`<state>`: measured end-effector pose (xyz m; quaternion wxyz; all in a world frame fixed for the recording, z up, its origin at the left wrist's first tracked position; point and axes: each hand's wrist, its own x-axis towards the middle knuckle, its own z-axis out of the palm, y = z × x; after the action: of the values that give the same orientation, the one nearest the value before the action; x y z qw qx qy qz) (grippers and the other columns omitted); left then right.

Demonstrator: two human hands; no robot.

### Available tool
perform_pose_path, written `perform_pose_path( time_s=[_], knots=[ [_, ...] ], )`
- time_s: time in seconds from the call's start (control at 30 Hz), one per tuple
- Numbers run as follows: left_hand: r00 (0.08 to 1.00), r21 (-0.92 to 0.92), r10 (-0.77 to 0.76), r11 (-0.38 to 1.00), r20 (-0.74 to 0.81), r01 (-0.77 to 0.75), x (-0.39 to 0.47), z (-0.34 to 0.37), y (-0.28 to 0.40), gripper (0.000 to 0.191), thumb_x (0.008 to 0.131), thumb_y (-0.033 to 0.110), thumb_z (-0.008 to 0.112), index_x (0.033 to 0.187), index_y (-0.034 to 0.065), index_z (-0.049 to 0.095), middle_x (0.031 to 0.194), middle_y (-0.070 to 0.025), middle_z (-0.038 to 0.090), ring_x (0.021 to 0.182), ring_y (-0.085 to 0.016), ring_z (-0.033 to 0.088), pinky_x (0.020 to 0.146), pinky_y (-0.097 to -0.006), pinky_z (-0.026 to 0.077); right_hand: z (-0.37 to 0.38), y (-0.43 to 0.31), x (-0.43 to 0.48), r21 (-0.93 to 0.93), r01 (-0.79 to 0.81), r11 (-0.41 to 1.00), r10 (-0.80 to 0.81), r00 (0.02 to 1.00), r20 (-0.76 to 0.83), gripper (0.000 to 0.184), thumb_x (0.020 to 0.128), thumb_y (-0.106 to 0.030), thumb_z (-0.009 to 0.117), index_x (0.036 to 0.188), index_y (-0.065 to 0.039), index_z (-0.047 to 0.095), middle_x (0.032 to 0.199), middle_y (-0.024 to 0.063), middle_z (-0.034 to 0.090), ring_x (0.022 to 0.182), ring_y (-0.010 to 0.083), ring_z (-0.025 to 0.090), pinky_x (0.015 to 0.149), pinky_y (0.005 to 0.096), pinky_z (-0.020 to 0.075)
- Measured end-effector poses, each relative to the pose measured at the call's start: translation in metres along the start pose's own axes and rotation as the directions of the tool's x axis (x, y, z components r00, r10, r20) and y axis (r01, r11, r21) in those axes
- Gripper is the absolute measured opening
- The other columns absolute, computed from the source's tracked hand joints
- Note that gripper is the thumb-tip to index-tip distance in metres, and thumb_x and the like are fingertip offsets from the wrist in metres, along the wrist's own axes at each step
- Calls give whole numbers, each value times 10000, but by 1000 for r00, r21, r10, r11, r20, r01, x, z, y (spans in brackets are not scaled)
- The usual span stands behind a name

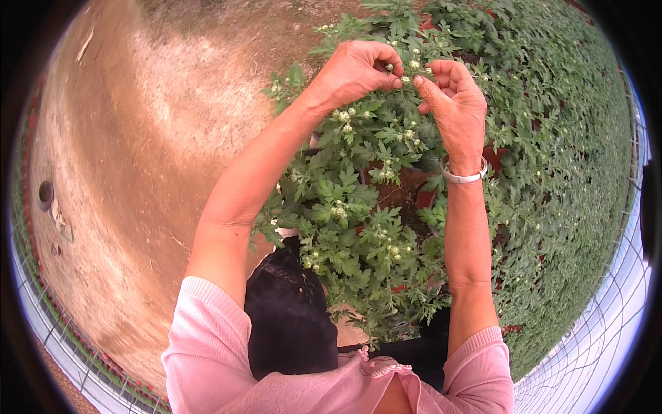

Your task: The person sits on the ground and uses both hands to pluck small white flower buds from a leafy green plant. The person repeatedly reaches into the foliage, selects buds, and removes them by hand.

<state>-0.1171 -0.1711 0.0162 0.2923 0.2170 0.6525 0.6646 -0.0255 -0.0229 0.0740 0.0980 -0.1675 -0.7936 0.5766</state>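
A cluster of pale green flower buds (414, 65) tops a leafy plant, apparently a chrysanthemum, near the upper middle of the view. My left hand (359, 70) reaches it from the left, thumb and forefinger pinched together at the cluster's edge, with one small bud showing inside their curve. On the other side, my right hand (455, 103) has its thumb tip against the buds and its fingers curled. Whether it grips a bud or stem is too small to tell. Below both hands, another bud cluster (344, 118) stands among lobed leaves.
Potted plants (548, 155) form a dense bed along the right. Reddish pots (426, 198) show between leaves close to my legs (289, 310). Bare soil (155, 171) stretches along the left, with a small dark round object (46, 191) on it. Wire mesh (610, 290) borders the bed.
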Motion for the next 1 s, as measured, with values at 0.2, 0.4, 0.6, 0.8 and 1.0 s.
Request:
perform_pose_path(
  time_s=[0.2,0.4,0.6,0.8,1.0],
  knots=[
    [993,95,102,991,-56,-96,-10,4,10,207,770,36,766,945,9,658,771,37,614,703,-25,533,609,-196,455,-2,-4,1,-108,21,994,-16,999,43,157,836,-98,696,933,14,644,725,23,635,587,60,565,520,222,483],
    [987,148,138,981,-80,-125,-12,4,11,199,781,71,773,924,15,646,738,42,609,686,-19,538,591,-193,455,-1,-7,6,-200,48,979,-25,993,114,155,856,-146,654,885,5,626,706,31,634,525,84,581,493,218,448],
    [995,205,63,978,-74,-47,-12,1,8,190,796,73,769,904,20,622,743,35,607,691,-25,550,606,-196,476,-12,-11,4,232,-265,936,220,955,201,211,868,-235,630,757,-73,555,676,2,587,458,82,555,384,204,295],
    [998,44,23,999,-51,-21,-13,2,3,216,776,36,779,925,20,624,810,19,621,724,-41,582,651,-209,516,-16,-15,16,-14,-13,1000,15,992,122,181,841,-129,673,974,-22,614,757,-11,597,575,60,550,522,215,420],
    [999,-75,-8,997,-47,5,-15,2,3,225,776,22,772,967,18,652,830,6,654,753,-42,600,657,-206,517,-18,-17,26,-352,498,792,-365,849,381,342,775,-20,691,1091,-140,638,813,30,609,628,164,576,586,288,480]
  ],
)
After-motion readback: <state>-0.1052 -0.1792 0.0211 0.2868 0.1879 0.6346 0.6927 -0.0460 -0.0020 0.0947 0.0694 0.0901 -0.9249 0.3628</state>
